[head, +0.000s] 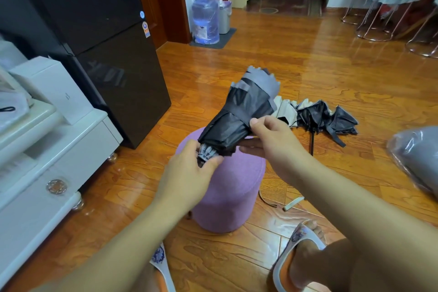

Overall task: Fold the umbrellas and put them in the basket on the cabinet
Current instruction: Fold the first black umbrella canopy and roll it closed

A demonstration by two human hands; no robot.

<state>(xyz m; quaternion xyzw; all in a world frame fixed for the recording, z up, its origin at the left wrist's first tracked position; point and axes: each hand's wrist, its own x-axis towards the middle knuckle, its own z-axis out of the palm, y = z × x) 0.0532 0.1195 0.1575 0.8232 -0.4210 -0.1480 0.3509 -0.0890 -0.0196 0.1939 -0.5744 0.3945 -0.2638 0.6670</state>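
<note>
A collapsed black and grey umbrella [241, 106] is held above a purple stool [227, 194], its grey edge pointing away from me. My left hand [189, 173] grips its near end, where the rib tips bunch together. My right hand [270, 135] pinches the black strap wrapped round the canopy's middle. A second umbrella [324, 118], black with a pale lining, lies loosely spread on the wooden floor behind my right hand. No basket is in view.
A white cabinet [47, 173] stands at the left with white boxes [54, 90] on it, beside a dark fridge [106, 50]. A water bottle [205, 19] stands at the back. A grey plastic-wrapped bundle [417, 161] lies right. My slippered feet are below.
</note>
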